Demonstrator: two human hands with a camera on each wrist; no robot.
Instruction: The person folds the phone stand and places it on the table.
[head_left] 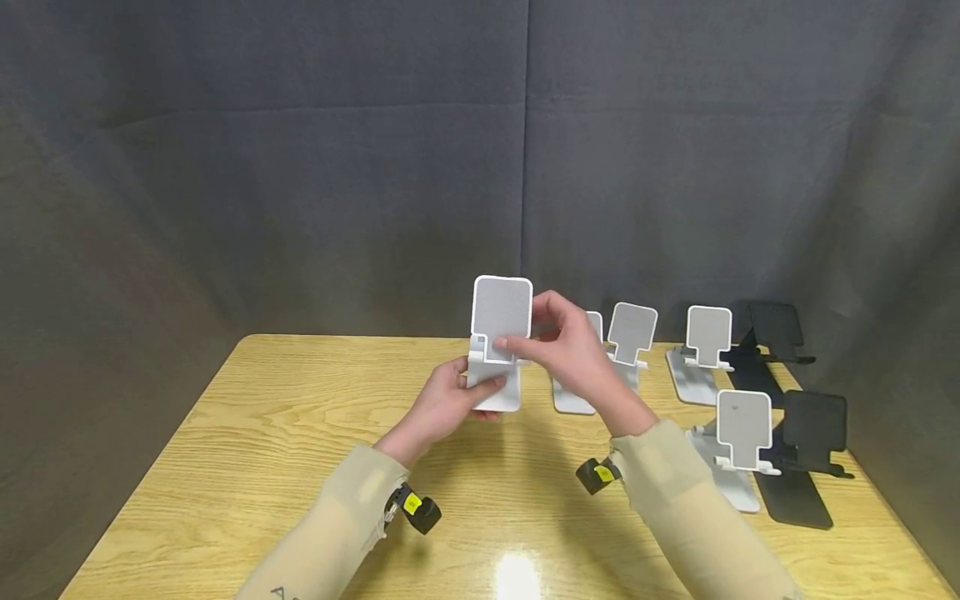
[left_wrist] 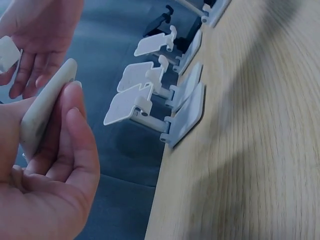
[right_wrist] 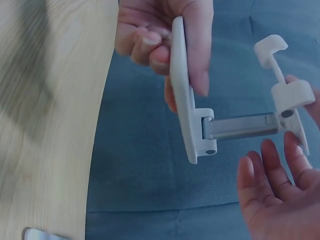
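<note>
A white phone stand [head_left: 502, 304] with a grey pad is held up over the middle of the wooden table, its plate facing me. My left hand [head_left: 442, 400] grips the flat base [right_wrist: 182, 90], thumb on one face and fingers behind. At the upper plate, my right hand [head_left: 573, 350] pinches the lower part, with the thumb lying across the grey pad. A silver arm [right_wrist: 242, 126] links base and plate in the right wrist view. The right hand's fingers [right_wrist: 272, 175] curve behind the plate there.
On the right of the table [head_left: 285, 433] stand several white phone stands [head_left: 708, 333], one partly hidden behind my right hand. Two black phone stands [head_left: 813, 425] are beside them near the right edge. A dark curtain [head_left: 375, 208] hangs behind the table.
</note>
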